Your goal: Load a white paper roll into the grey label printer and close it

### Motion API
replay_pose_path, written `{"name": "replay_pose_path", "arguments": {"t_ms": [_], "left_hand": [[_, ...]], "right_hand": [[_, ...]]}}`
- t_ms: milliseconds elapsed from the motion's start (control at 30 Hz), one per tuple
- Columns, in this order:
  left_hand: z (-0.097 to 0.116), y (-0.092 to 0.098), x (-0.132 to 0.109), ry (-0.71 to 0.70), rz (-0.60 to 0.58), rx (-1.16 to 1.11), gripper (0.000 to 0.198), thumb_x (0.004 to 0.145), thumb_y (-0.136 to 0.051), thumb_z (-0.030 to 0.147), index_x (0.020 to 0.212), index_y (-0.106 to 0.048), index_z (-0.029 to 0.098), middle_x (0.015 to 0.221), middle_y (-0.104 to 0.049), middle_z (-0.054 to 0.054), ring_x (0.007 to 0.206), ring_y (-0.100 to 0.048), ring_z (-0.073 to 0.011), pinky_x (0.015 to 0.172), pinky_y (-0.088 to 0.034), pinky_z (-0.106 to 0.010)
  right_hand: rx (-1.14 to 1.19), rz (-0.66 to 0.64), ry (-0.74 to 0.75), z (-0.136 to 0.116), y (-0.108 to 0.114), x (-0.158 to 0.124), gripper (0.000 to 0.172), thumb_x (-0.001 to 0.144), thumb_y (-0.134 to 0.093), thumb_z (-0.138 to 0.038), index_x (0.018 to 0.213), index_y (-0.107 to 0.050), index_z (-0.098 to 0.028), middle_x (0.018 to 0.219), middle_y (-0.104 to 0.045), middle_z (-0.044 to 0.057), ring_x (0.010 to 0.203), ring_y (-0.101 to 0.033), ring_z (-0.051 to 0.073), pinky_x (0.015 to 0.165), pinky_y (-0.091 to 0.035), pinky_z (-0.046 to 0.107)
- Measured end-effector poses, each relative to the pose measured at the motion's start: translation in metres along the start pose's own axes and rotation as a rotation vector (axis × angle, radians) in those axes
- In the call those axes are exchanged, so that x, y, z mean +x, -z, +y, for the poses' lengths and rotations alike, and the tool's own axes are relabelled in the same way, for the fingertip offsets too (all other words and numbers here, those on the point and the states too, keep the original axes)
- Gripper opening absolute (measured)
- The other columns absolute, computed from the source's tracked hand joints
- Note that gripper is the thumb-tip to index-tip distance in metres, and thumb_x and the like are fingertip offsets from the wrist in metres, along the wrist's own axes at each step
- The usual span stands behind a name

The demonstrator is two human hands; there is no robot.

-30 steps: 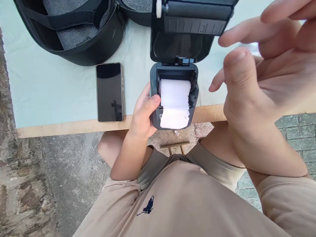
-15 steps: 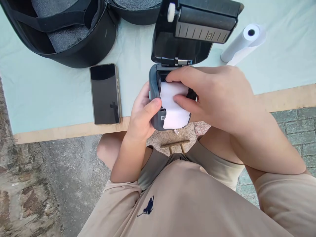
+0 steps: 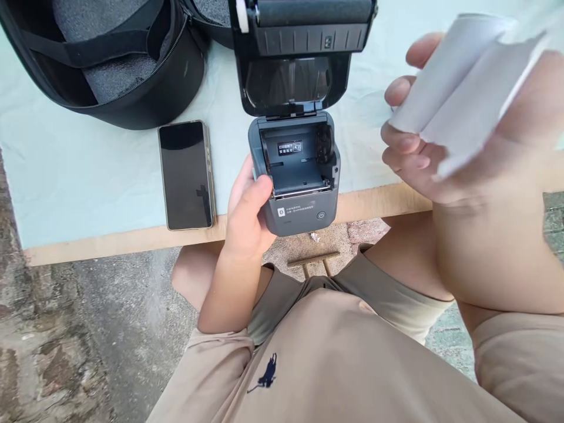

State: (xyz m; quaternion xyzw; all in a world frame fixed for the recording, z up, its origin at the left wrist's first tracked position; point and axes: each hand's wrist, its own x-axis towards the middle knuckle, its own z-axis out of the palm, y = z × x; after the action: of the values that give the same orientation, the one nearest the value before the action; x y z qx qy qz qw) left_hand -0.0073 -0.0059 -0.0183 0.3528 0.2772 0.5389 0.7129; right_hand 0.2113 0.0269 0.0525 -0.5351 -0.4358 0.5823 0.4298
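A dark grey compact printer [image 3: 294,202] is set at the near edge of a pale green desk [image 3: 88,170] trimmed with a light wooden strip. Its hinged black lid [image 3: 293,59] is swung fully open and stands upright behind the body, so that the paper compartment is exposed, with a small white-lettered label seen on its back wall. The printer is held by the left hand [image 3: 247,217]: the grip is closed around the left side of the body, with the thumb laid over the front left corner and the fingers wrapped behind.

A white paper roll [image 3: 458,82] is held by the right hand [image 3: 440,158], which is raised above the desk to the right of the printer and well apart from it, close to the camera. The grip is closed on the roll, with the fingers curled beneath it; a loose end of paper is seen hanging from it, though the roll is blurred and its detail cannot be made out.

A black smartphone [image 3: 185,175] is laid face up on the desk just left of the printer, its screen dark. Behind it, a black zipped carrying case [image 3: 132,76] with grey foam lining is lying open. A beige shirt [image 3: 330,364] is worn by the person, and grey paving is seen below the desk.
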Motion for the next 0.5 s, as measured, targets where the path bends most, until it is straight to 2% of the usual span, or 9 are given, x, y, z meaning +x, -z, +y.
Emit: {"name": "replay_pose_path", "arguments": {"t_ms": [100, 167, 233, 333, 400, 500], "left_hand": [[0.001, -0.002, -0.001, 0.014, 0.066, 0.063, 0.033, 0.089, -0.059, 0.049, 0.112, -0.066, 0.026, 0.112, -0.073, -0.006, 0.142, -0.051, -0.0286, 0.112, -0.050, -0.043], [0.002, -0.004, -0.001, 0.026, 0.103, 0.104, 0.033, 0.087, -0.060, 0.049, 0.109, -0.066, 0.026, 0.112, -0.072, -0.005, 0.144, -0.048, -0.0290, 0.111, -0.050, -0.043], [0.003, -0.005, -0.001, 0.039, 0.117, 0.126, 0.031, 0.087, -0.061, 0.048, 0.107, -0.066, 0.026, 0.111, -0.072, -0.005, 0.146, -0.046, -0.0290, 0.111, -0.051, -0.043], [0.003, -0.004, -0.001, 0.038, 0.114, 0.129, 0.033, 0.085, -0.062, 0.051, 0.107, -0.066, 0.026, 0.111, -0.072, -0.006, 0.145, -0.047, -0.0305, 0.108, -0.052, -0.043], [0.002, -0.003, 0.000, 0.033, 0.103, 0.123, 0.037, 0.084, -0.062, 0.054, 0.109, -0.066, 0.026, 0.112, -0.072, -0.007, 0.144, -0.047, -0.0315, 0.108, -0.052, -0.044], [0.002, -0.002, -0.001, 0.043, 0.097, 0.118, 0.036, 0.084, -0.062, 0.052, 0.109, -0.066, 0.026, 0.111, -0.073, -0.007, 0.143, -0.049, -0.0303, 0.107, -0.052, -0.043]], "right_hand": [[0.086, 0.064, 0.172, 0.019, -0.001, 0.006, 0.046, 0.058, -0.082, -0.048, 0.089, -0.053, -0.028, 0.075, -0.055, -0.007, 0.048, -0.043, 0.007, 0.040, -0.025, 0.025], [-0.006, 0.072, 0.280, 0.029, -0.003, 0.007, 0.043, 0.066, -0.081, -0.050, 0.089, -0.052, -0.028, 0.074, -0.056, -0.006, 0.052, -0.051, 0.010, 0.044, -0.035, 0.026], [-0.241, 0.068, 0.383, 0.034, -0.004, 0.005, 0.033, 0.074, -0.078, -0.043, 0.090, -0.055, -0.027, 0.081, -0.060, -0.004, 0.067, -0.061, 0.013, 0.059, -0.049, 0.031], [-0.636, 0.063, 0.547, 0.035, -0.004, 0.002, 0.024, 0.079, -0.074, -0.028, 0.097, -0.058, -0.024, 0.099, -0.067, 0.001, 0.093, -0.065, 0.017, 0.080, -0.052, 0.034], [-0.767, 0.060, 0.574, 0.035, -0.003, 0.002, 0.029, 0.080, -0.073, -0.024, 0.103, -0.056, -0.024, 0.106, -0.068, 0.002, 0.099, -0.065, 0.018, 0.086, -0.052, 0.035], [-0.889, 0.079, 0.460, 0.037, -0.002, 0.006, 0.030, 0.078, -0.075, -0.025, 0.100, -0.054, -0.025, 0.105, -0.069, 0.003, 0.098, -0.066, 0.019, 0.086, -0.051, 0.035]]}}
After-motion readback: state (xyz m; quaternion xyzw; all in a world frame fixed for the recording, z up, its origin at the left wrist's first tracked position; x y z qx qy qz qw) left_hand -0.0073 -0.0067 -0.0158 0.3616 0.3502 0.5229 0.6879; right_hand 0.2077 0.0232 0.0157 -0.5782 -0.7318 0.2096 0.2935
